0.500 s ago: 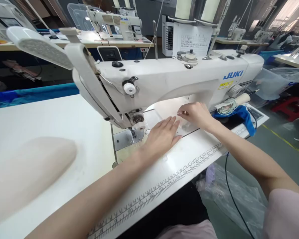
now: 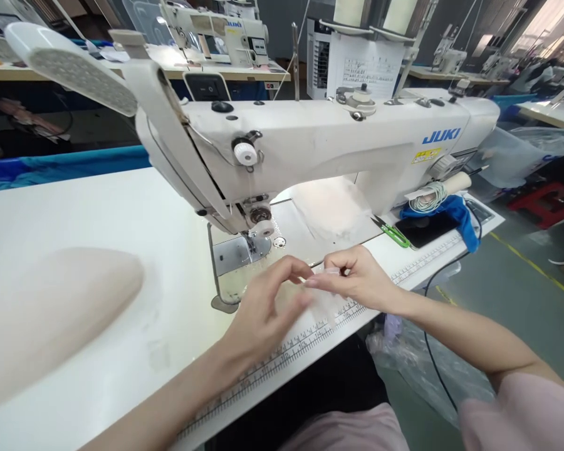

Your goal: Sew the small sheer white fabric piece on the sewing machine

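Observation:
My right hand (image 2: 360, 279) pinches a thin, sheer, pale piece of fabric (image 2: 326, 308) over the table's front edge. Beside it, my left hand (image 2: 267, 307) has its thumb and fingers apart. Its fingertips are close to the fabric and to my right thumb; whether they touch the cloth I cannot tell. Behind both hands stands the white sewing machine (image 2: 305, 138), its presser foot (image 2: 250, 245) to the left of them. A stack of pale sheer fabric pieces (image 2: 333, 207) lies on the machine bed under the arm.
Green thread snips (image 2: 391, 232) lie right of the stack, near a dark phone (image 2: 425, 230), a blue cloth (image 2: 465, 216) and a thread cone (image 2: 457, 183). A printed ruler (image 2: 286, 357) runs along the table's front edge. A blurred beige shape (image 2: 61, 319) lies at left.
Both hands have come from the machine bed towards the front edge, with a sheer fabric piece now in my right hand. The fabric stack and green snips are uncovered. My left hand lifted from lying flat.

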Motion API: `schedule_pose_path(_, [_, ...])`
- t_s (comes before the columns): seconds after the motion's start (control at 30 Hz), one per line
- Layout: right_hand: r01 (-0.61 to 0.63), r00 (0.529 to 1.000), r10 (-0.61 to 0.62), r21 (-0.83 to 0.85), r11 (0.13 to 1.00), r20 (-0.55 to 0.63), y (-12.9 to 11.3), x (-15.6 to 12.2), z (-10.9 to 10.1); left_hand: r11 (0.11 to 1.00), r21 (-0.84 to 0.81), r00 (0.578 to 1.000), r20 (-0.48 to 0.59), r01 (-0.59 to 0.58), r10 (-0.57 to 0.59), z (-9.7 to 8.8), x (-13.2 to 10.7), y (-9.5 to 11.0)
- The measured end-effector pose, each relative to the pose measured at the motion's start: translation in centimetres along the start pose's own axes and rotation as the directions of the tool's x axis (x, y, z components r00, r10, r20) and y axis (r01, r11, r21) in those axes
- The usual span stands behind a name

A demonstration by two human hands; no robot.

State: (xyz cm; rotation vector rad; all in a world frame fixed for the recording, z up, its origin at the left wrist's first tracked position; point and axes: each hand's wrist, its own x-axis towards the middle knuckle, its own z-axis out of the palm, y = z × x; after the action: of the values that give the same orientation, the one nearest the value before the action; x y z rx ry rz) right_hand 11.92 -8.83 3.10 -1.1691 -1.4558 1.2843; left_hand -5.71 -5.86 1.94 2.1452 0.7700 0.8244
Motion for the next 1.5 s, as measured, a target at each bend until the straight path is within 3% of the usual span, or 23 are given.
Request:
schedule_pose_path(0.1, [-0.016, 1.0, 0.012, 0.194, 0.981, 0.019, -0.3, 0.6, 2.0, 0.994, 0.0, 0.994, 0.002, 0.112, -0.112, -0.6, -2.9, 1.4])
schedule_pose_path(0.2, [-0.097, 0.982, 0.053, 0.244, 0.965, 0.179, -1.1, 1.0, 2.4, 0.961, -0.12, 0.969, 0.039, 0.248, -0.245, -2.1, -4.6, 1.7])
schedule_pose_path(0.33, [-0.271, 0.887, 0.171, 0.184, 0.945, 0.429, -1.5, 1.6, 1.8, 0.86, -0.312, 0.911, 0.218, 0.405, -0.35, -5.0, -5.3, 1.2])
schedule_pose_path(0.43, [-0.305, 0.894, 0.23, 0.146, 0.941, 0.384, -1.0, 1.9, 2.4, 0.828, -0.287, 0.876, 0.204, 0.481, -0.437, -5.4, -5.2, 1.4])
schedule_pose_path(0.57, [-0.298, 0.922, 0.246, 0.144, 0.944, 0.297, -0.4, 2.0, 4.1, 0.844, -0.181, 0.863, 0.11, 0.505, -0.493, -3.7, -4.6, 2.2])
schedule_pose_path(0.7, [-0.293, 0.93, 0.251, 0.129, 0.947, 0.268, -0.7, 1.9, 4.1, 0.833, -0.269, 0.874, 0.197, 0.483, -0.443, -3.4, -4.6, 2.3])
schedule_pose_path(0.77, [-0.324, 0.894, 0.257, 0.134, 0.936, 0.368, -1.1, 1.8, 3.4, 0.768, -0.364, 0.847, 0.299, 0.527, -0.439, -4.0, -4.8, 2.0])
schedule_pose_path(0.87, [-0.382, 0.769, 0.231, 0.138, 0.914, 0.596, -1.9, 1.8, 2.4, 0.606, -0.497, 0.783, 0.44, 0.621, -0.44, -5.0, -5.2, 1.6])
schedule_pose_path(0.93, [-0.367, 0.731, 0.219, 0.102, 0.925, 0.646, -2.1, 1.9, 2.1, 0.576, -0.468, 0.742, 0.426, 0.67, -0.517, -5.4, -5.3, 1.3])
schedule_pose_path(1.0, [-0.342, 0.748, 0.226, 0.071, 0.937, 0.624, -2.1, 2.1, 2.3, 0.635, -0.377, 0.738, 0.328, 0.675, -0.59, -5.5, -5.2, 1.2])
schedule_pose_path(1.1, [-0.344, 0.788, 0.267, 0.037, 0.938, 0.555, -1.6, 2.5, 2.8, 0.771, -0.279, 0.82, 0.182, 0.572, -0.542, -5.3, -5.1, 1.2])
schedule_pose_path(1.17, [-0.314, 0.829, 0.269, 0.009, 0.949, 0.49, -1.2, 2.8, 3.2, 0.847, -0.205, 0.871, 0.132, 0.491, -0.473, -5.1, -5.0, 1.1])
schedule_pose_path(1.23, [-0.263, 0.869, 0.238, -0.003, 0.965, 0.434, -0.9, 3.0, 3.3, 0.889, -0.128, 0.896, 0.121, 0.44, -0.427, -4.9, -5.0, 0.9])
schedule_pose_path(1.33, [-0.234, 0.885, 0.205, 0.02, 0.972, 0.418, -0.9, 3.1, 3.3, 0.888, -0.17, 0.903, 0.121, 0.428, -0.412, -4.7, -4.7, 0.5])
schedule_pose_path(1.5, [-0.238, 0.892, 0.204, 0.035, 0.971, 0.403, -0.8, 3.2, 3.2, 0.756, -0.43, 0.864, 0.137, 0.493, -0.485, -4.9, -4.1, 0.3])
